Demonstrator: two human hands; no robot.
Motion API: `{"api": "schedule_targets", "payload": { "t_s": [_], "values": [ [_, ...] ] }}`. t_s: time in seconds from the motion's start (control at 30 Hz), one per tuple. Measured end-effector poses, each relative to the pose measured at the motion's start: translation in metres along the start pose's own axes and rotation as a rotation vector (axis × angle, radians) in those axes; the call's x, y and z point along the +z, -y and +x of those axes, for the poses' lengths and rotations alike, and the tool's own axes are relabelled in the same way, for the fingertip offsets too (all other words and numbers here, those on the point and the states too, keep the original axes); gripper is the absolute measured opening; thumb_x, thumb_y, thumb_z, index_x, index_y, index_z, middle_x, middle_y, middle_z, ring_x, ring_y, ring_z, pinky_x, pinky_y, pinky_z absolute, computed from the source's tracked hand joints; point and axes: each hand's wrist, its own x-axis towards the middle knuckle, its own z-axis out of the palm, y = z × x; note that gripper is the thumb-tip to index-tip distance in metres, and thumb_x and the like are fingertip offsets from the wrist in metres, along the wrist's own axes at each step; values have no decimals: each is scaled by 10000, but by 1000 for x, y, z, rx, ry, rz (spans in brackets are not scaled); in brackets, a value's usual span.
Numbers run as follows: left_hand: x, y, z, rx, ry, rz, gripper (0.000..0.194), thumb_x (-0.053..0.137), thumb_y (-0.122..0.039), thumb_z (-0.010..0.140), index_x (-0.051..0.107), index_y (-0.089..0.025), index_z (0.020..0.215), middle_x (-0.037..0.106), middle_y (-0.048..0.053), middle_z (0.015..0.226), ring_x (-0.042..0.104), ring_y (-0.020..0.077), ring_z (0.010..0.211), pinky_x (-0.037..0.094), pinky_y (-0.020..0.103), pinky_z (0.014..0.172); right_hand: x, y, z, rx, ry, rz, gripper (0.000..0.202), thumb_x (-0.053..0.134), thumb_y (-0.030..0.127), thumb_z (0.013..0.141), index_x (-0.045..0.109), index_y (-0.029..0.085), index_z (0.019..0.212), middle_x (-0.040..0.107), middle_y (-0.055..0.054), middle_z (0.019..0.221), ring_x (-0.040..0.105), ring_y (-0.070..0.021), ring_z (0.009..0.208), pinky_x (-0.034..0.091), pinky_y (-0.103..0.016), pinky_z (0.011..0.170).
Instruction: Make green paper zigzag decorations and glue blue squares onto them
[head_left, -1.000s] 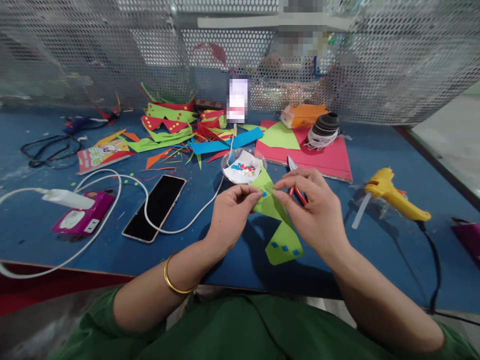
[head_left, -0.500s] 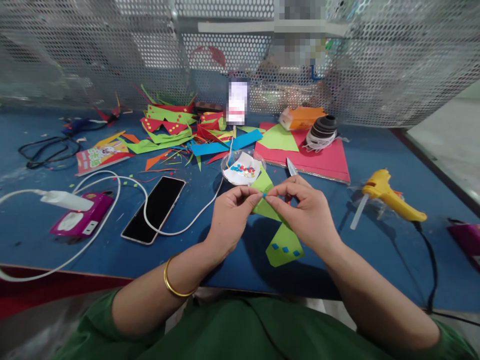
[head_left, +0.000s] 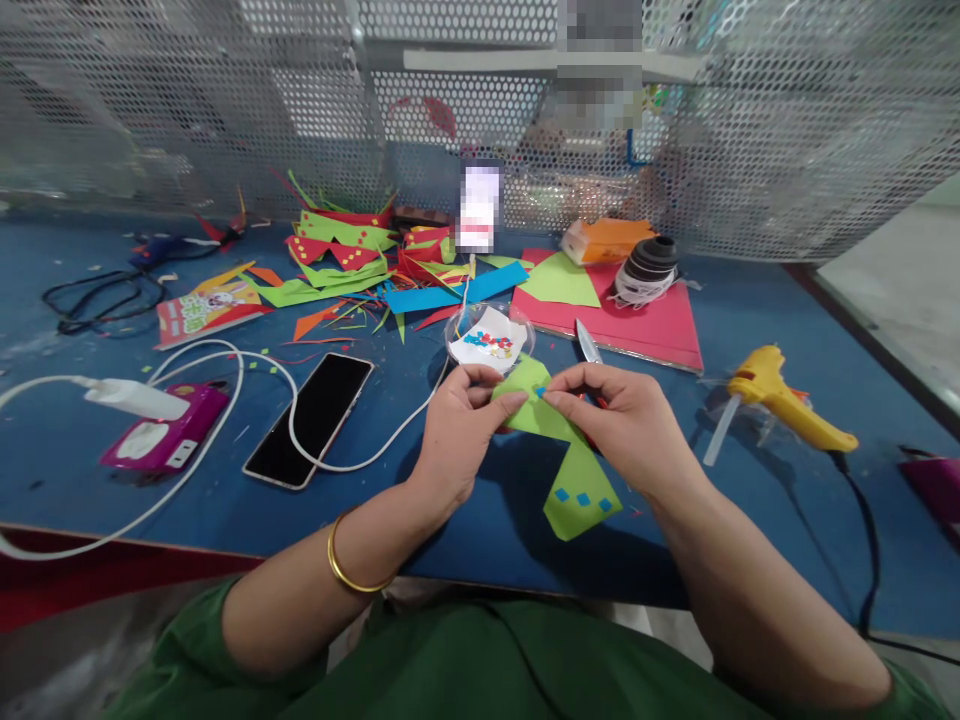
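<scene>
A green paper cutout (head_left: 581, 480) is pinched at its left part by my left hand (head_left: 461, 430), thumb on top. Three blue diamonds run along its lower end. Between the thumb and forefinger of my right hand (head_left: 626, 420) is a small blue piece (head_left: 541, 393), held against the upper part of the green paper. Just behind my hands sits a clear round dish (head_left: 452, 325) with white paper (head_left: 472, 352) and small blue, red and pale pieces. Scissors (head_left: 587, 342) lie behind my right hand, their handles partly hidden by it.
At right lies a yellow glue gun (head_left: 795, 400). Left are a black phone (head_left: 309, 420), a white cable and a purple power strip (head_left: 165, 430). Farther back are paper scraps (head_left: 322, 285), an upright phone (head_left: 478, 208), red sheets (head_left: 667, 325) and a dark spool (head_left: 646, 268).
My right hand has moved slightly right, away from my left fingertips. The green paper has turned and its lower end has shifted right, showing more of its upper part.
</scene>
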Motion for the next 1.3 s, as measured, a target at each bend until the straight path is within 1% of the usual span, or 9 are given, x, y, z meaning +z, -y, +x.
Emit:
{"api": "schedule_targets", "payload": {
  "t_s": [0.07, 0.1, 0.23, 0.3, 0.47, 0.57, 0.7, 0.9, 1.3],
  "values": [
    [-1, -1, 1, -55, -20, -34, 471, 874, -234, 593, 586, -182, 961, 718, -3, 772, 640, 140, 661, 497, 228, 535, 0, 1, 0, -26, -4, -7, 145, 690, 335, 797, 713, 195, 767, 672, -4, 730, 539, -133, 641, 394, -285, 595],
    [-1, -1, 1, -96, -4, -41, 478, 874, -244, 595, 592, -177, 975, 720, 6, 791, 646, 146, 677, 498, 231, 529, 0, 2, -1, -36, -4, -15, 140, 688, 329, 796, 712, 195, 766, 678, -6, 739, 554, -138, 658, 403, -288, 610],
    [-3, -1, 2, -264, 139, -82, 362, 860, -299, 616, 710, -131, 899, 698, 16, 803, 616, 121, 695, 486, 217, 553, 0, 4, -1, -74, 1, -53, 117, 673, 302, 803, 709, 198, 762, 681, -2, 743, 572, -145, 681, 417, -296, 644],
    [-2, 0, 2, -294, 152, -142, 312, 860, -286, 610, 743, -144, 861, 699, 6, 798, 604, 103, 686, 464, 201, 568, 1, 4, -1, -91, 5, -60, 110, 671, 293, 807, 708, 201, 758, 675, 0, 737, 574, -148, 688, 416, -297, 648],
    [-1, 1, 2, -282, 131, -211, 221, 859, -306, 629, 763, -159, 765, 698, 7, 752, 588, 97, 663, 432, 203, 578, 3, 1, -1, -151, -21, -56, 78, 667, 260, 818, 694, 210, 764, 678, -7, 805, 595, -154, 749, 441, -303, 708],
    [0, 2, 2, -270, 131, -205, 217, 864, -312, 627, 767, -160, 748, 707, 18, 762, 591, 103, 666, 430, 210, 584, 6, 0, -1, -198, -73, -62, 73, 673, 238, 818, 681, 212, 750, 670, -17, 869, 611, -161, 818, 458, -313, 768],
    [-1, 3, 2, -278, 136, -193, 181, 851, -297, 644, 779, -167, 745, 711, 19, 767, 594, 97, 664, 440, 205, 590, 9, -2, -1, -205, -104, -81, 74, 678, 239, 825, 678, 216, 755, 654, -22, 885, 622, -170, 857, 463, -328, 803],
    [0, 4, 2, -260, 162, -211, 267, 878, -312, 628, 803, -154, 829, 746, 49, 805, 614, 100, 667, 459, 195, 581, 12, -3, -1, -202, -145, -90, 64, 682, 233, 819, 685, 216, 757, 647, -17, 871, 623, -167, 841, 468, -327, 793],
    [3, -1, -1, -269, 117, -214, 334, 929, -297, 531, 800, -135, 793, 732, 36, 708, 616, 101, 622, 473, 185, 547, 15, -4, -1, -183, -175, -76, 77, 679, 224, 799, 673, 213, 723, 653, -13, 850, 617, -158, 805, 460, -315, 750]
  ]
}}
